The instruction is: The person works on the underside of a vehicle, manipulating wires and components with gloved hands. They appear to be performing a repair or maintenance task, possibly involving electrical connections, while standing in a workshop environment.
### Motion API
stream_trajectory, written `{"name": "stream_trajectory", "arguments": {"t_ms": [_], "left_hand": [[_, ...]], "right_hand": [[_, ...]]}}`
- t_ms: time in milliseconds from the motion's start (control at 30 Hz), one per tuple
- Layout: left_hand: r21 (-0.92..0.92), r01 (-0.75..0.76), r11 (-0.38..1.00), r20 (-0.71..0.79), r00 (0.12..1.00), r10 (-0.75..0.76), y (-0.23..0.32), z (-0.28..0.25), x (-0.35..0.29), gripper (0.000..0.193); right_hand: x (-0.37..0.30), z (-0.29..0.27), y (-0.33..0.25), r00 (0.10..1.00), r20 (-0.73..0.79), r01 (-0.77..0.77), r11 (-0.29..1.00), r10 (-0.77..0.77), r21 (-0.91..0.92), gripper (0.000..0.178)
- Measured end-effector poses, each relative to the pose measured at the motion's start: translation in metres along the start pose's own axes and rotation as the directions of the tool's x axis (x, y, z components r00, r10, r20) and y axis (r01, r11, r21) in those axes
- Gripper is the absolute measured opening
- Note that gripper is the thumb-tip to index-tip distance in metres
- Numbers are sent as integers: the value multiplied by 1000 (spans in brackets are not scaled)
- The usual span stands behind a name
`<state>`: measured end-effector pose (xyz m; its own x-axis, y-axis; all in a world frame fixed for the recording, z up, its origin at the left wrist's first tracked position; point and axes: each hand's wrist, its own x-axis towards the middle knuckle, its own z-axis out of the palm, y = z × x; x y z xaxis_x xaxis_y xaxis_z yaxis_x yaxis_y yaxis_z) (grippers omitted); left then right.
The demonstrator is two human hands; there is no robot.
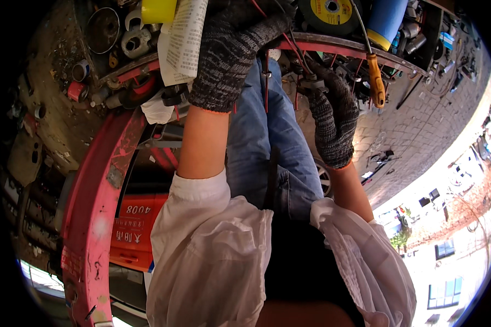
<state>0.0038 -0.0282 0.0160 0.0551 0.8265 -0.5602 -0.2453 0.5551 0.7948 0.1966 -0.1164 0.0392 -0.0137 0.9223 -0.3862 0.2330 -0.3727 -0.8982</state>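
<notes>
Both my hands wear dark grey knitted gloves with orange cuffs. My left hand (223,65) reaches over the near edge of a red-rimmed tray (333,45), its thumb side toward the thin red and black wires (293,46). The fingers look closed, but what is in them is hidden in shadow. Lower and to the right, my right hand (335,109) is closed below the tray edge, fingers curled by the lower ends of the wires and a small dark fitting (311,83). I cannot make out what it grips.
In the tray lie a yellow-centred cutting disc (330,10), a blue cylinder (386,22) and metal parts. A screwdriver with an orange handle (376,82) hangs over its edge. A printed paper (183,43) hangs by my left wrist. Left stand a red metal beam (95,207) and an orange cabinet (139,231).
</notes>
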Motion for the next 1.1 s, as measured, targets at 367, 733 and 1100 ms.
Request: {"name": "stream_trajectory", "arguments": {"t_ms": [367, 733, 1100], "left_hand": [[-67, -18, 998, 35, 999, 20, -15, -5, 9, 24], [-166, 59, 984, 27, 998, -55, -4, 6, 2, 25], [-189, -14, 982, 28, 999, 20, -8, 9, 1, 25]], "right_hand": [[7, -3, -1, 977, 20, 204, 894, -214, -398, 58], [1, -3, 7, 988, -38, 138, 974, -147, -181, 54], [3, -8, -11, 974, -15, 203, 903, -225, -379, 53]]}}
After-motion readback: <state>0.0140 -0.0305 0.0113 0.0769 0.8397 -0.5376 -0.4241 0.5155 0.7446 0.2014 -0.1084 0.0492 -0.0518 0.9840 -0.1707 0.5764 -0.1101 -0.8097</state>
